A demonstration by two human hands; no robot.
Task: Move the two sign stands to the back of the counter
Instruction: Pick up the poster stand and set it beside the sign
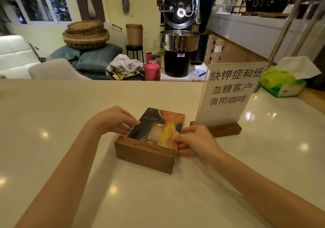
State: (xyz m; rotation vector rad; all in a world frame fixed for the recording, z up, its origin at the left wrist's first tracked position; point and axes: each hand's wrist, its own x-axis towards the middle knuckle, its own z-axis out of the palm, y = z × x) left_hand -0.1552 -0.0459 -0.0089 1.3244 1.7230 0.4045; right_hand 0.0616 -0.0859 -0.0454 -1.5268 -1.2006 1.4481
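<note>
Neither sign stand at counter [52,122] back. Left hand [112,120], right hand [195,141] pinching picture stand [149,145] panel edges; text stand [226,102] untouched.

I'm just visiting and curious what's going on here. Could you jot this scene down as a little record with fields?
Surface: pale glossy counter
Near stand: picture sign stand, wooden base, colourful panel
Left hand: fingers on the panel's left edge
Right hand: fingers on the panel's right edge and base end
Far stand: text sign stand, upright, right of the first, untouched
Also on counter: green tissue box, far right
</note>
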